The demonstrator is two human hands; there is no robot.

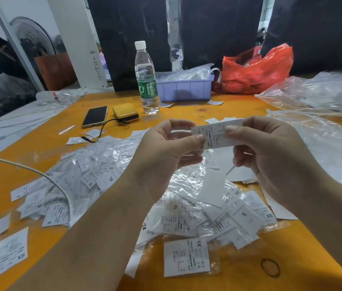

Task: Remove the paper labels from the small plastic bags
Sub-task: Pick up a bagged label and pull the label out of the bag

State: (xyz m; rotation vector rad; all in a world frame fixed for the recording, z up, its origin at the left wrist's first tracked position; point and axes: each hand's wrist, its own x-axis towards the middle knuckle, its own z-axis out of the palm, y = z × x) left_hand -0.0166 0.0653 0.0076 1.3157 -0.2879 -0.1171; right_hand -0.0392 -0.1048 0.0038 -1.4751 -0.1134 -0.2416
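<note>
Above the heap of bagged labels [187, 208] on the orange table [229, 111], our left hand [166, 150] pinches the small clear bag [178, 131] while our right hand [271, 148] pinches its paper label [216, 134], probably to pull it free.

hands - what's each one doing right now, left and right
Left hand: fingers pinch the small plastic bag at the label's left end.
Right hand: fingers pinch the paper label at its right end.
</note>
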